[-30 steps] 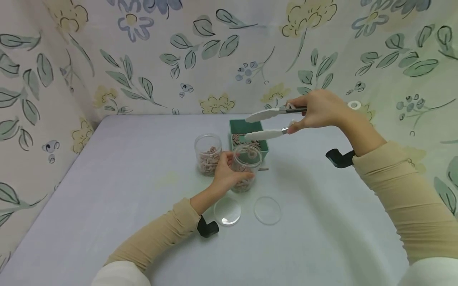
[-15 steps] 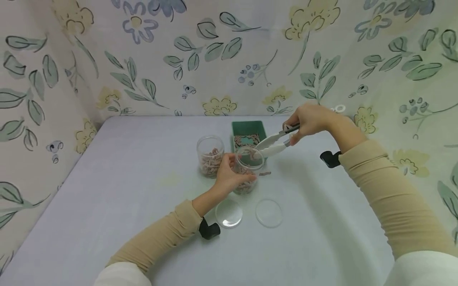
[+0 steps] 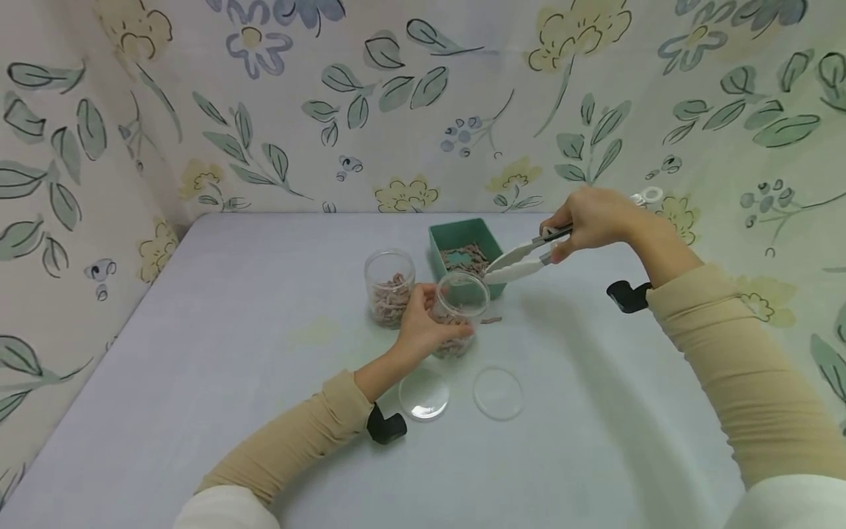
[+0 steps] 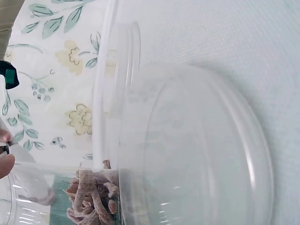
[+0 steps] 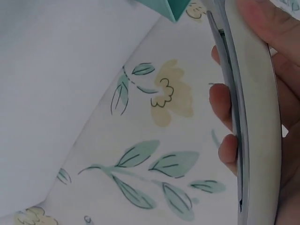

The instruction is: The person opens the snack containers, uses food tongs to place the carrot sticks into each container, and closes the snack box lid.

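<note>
My left hand [image 3: 421, 323] grips a clear jar [image 3: 454, 349] partly filled with short brownish-pink pieces; these pieces [image 4: 91, 201] also show low in the left wrist view. With my right hand [image 3: 595, 217] I hold tongs [image 3: 518, 263] with white heads, their tips near each other at the right of the jar's rim. Whether the tips grip a piece is too small to tell. Behind the jar is a green box [image 3: 456, 234] with more such pieces inside. In the right wrist view, fingers wrap the tongs' handle [image 5: 255, 112].
A second clear jar [image 3: 388, 294] holding similar pieces stands left of the gripped one. Two clear round lids, a left lid [image 3: 424, 394] and a right lid [image 3: 499, 394], lie in front. One loose piece [image 3: 491, 320] lies on the white tabletop [image 3: 264, 308]. A floral curtain hangs behind.
The tongs came down from over the green box to the jar's mouth, their heads drawing together, then shifted slightly right. The green box has turned a little. My left hand keeps its hold.
</note>
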`<action>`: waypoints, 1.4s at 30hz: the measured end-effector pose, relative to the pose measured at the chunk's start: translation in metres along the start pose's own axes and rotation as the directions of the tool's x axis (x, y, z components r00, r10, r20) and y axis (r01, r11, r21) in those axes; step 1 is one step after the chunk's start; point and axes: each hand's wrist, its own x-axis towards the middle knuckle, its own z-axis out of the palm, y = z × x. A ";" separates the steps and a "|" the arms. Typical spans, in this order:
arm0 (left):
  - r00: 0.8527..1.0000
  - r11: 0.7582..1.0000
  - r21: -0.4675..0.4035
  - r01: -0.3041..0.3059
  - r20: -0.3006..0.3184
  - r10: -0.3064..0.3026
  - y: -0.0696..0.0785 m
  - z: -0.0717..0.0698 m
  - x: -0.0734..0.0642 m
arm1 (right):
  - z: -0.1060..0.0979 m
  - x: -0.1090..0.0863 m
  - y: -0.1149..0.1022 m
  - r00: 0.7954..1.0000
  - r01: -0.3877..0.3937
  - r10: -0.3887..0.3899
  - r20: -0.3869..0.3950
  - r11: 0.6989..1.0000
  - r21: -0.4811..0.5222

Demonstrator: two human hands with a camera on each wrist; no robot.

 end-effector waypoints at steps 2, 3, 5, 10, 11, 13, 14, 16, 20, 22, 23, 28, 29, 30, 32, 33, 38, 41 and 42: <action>1.000 1.000 0.002 -0.004 -0.001 0.004 -0.001 0.000 0.001 | 0.001 -0.003 0.002 1.000 0.014 -0.014 -0.014 0.999 0.034; 1.000 1.000 0.001 -0.006 -0.001 0.006 -0.001 0.001 0.001 | 0.001 -0.005 0.003 1.000 0.020 -0.018 -0.024 0.998 0.056; 1.000 1.000 0.002 -0.007 -0.002 0.007 -0.001 0.001 0.002 | 0.001 -0.009 0.004 0.999 0.016 -0.011 -0.047 0.995 0.102; 1.000 1.000 0.007 0.000 -0.005 0.000 0.000 0.002 0.002 | -0.008 -0.020 0.004 0.994 -0.006 0.028 -0.105 0.980 0.199; 1.000 1.000 0.005 0.000 -0.006 0.000 0.000 0.002 0.002 | -0.010 -0.022 0.001 0.993 -0.001 0.025 -0.113 0.978 0.207; 1.000 1.000 0.001 0.001 -0.008 -0.001 0.001 0.002 0.001 | -0.013 -0.025 -0.004 0.993 0.038 -0.015 -0.120 0.982 0.186; 1.000 1.000 0.000 -0.002 -0.008 0.002 0.001 0.002 0.001 | -0.014 -0.026 -0.008 0.992 0.061 -0.042 -0.118 0.984 0.165; 1.000 1.000 -0.003 -0.010 -0.008 0.010 0.001 0.001 0.001 | -0.015 -0.027 -0.017 0.989 0.110 -0.099 -0.106 0.989 0.098; 1.000 1.000 -0.017 -0.026 -0.004 0.026 0.000 0.001 0.000 | -0.021 -0.024 -0.030 0.987 0.135 -0.132 -0.091 0.991 0.021; 1.000 0.999 -0.021 -0.028 -0.007 0.028 0.000 0.001 0.000 | -0.027 -0.019 -0.031 0.990 0.089 -0.088 -0.106 0.996 0.000; 1.000 0.999 -0.020 -0.026 -0.009 0.026 0.000 0.001 0.000 | -0.030 -0.015 -0.031 0.991 0.059 -0.061 -0.115 0.998 -0.022; 1.000 1.000 -0.005 -0.011 -0.017 0.011 -0.002 0.003 -0.001 | -0.035 0.019 -0.041 0.999 -0.031 0.018 -0.040 0.937 -0.349; 1.000 1.000 -0.005 -0.004 -0.017 0.004 -0.002 0.003 -0.001 | -0.032 0.027 -0.047 1.000 -0.023 0.022 -0.005 0.908 -0.417; 1.000 1.000 -0.003 0.001 -0.017 -0.001 -0.002 0.003 -0.002 | -0.029 0.035 -0.052 0.999 -0.005 0.021 0.028 0.874 -0.485; 1.000 1.000 -0.003 0.006 -0.018 -0.006 -0.003 0.003 -0.002 | -0.020 0.049 -0.066 0.997 0.040 0.008 0.077 0.801 -0.597; 1.000 1.000 -0.007 0.006 -0.020 -0.007 -0.003 0.003 -0.002 | -0.014 0.055 -0.073 0.995 0.067 -0.007 0.095 0.762 -0.644; 1.000 1.000 -0.029 -0.004 -0.021 0.003 -0.004 0.001 -0.002 | 0.012 0.076 -0.102 0.986 0.159 -0.051 0.161 0.605 -0.780; 1.000 1.000 -0.021 -0.011 -0.009 0.011 -0.003 0.000 -0.002 | 0.018 0.081 -0.106 0.988 0.135 -0.017 0.156 0.600 -0.788; 1.000 1.000 -0.018 -0.013 -0.005 0.013 -0.002 0.000 -0.001 | 0.018 0.082 -0.106 0.989 0.122 -0.006 0.150 0.610 -0.783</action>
